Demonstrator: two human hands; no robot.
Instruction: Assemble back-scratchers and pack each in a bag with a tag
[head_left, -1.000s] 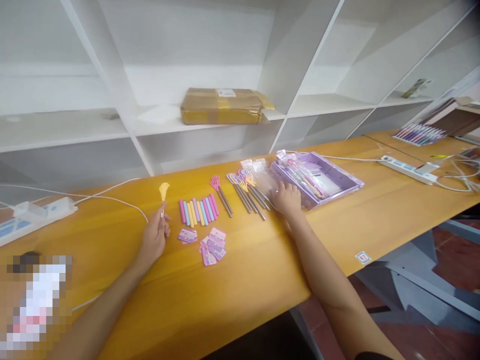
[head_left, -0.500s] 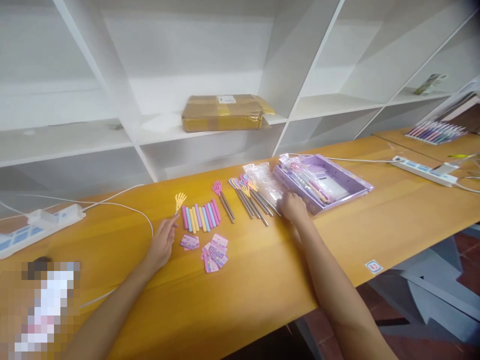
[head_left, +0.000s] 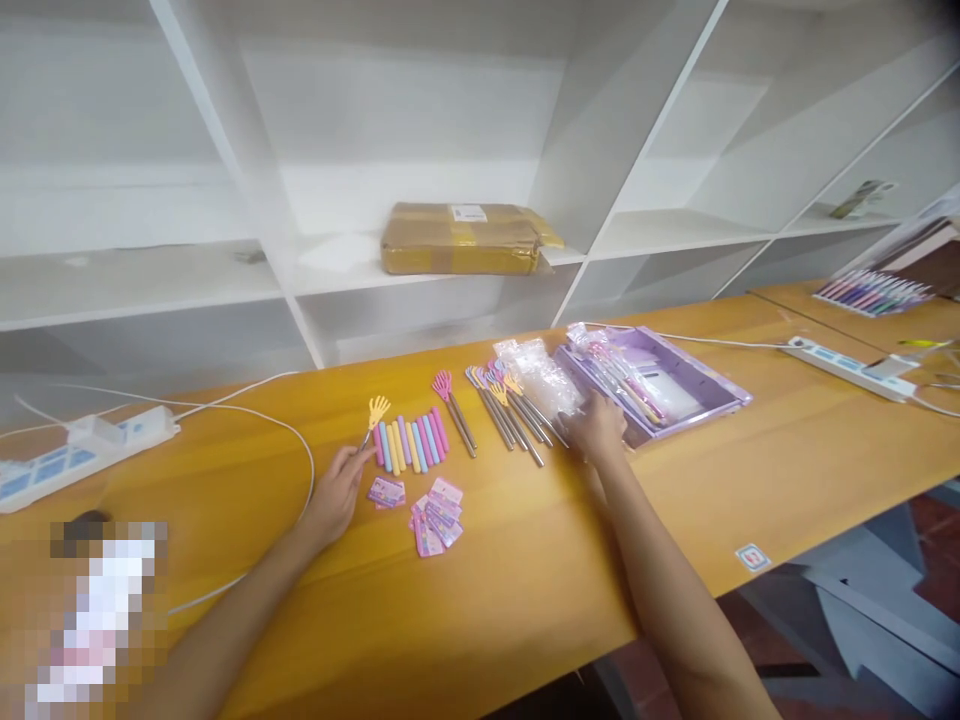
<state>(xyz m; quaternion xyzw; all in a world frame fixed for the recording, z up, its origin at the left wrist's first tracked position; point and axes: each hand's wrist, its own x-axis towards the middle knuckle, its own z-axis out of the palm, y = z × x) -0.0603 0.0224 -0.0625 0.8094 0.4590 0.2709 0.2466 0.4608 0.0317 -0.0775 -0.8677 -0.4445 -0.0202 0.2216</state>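
My left hand (head_left: pixel 339 492) is closed round the short stem of a back scratcher with a yellow hand-shaped head (head_left: pixel 378 411). Just right of it lies a row of pastel grip sleeves (head_left: pixel 411 444), with pink printed cards (head_left: pixel 439 517) below. A back scratcher with a pink head (head_left: pixel 443 385) and a bunch of others with metal rods (head_left: pixel 517 415) rest farther right. My right hand (head_left: pixel 598 428) is at the near end of a pile of clear plastic bags (head_left: pixel 538 376), fingers closed on the edge of one; its fingertips are partly hidden.
A purple box (head_left: pixel 709 395) holds bagged back scratchers (head_left: pixel 626 380). Power strips (head_left: pixel 851 368) with white cables lie at both sides. A taped carton (head_left: pixel 465 240) sits on the white shelf behind. Several pens (head_left: pixel 874 292) stand far right.
The view has shifted slightly, so most things appear a little farther right and lower. My right hand's fingers have moved at the bags' edge. My left hand still holds the yellow back scratcher.
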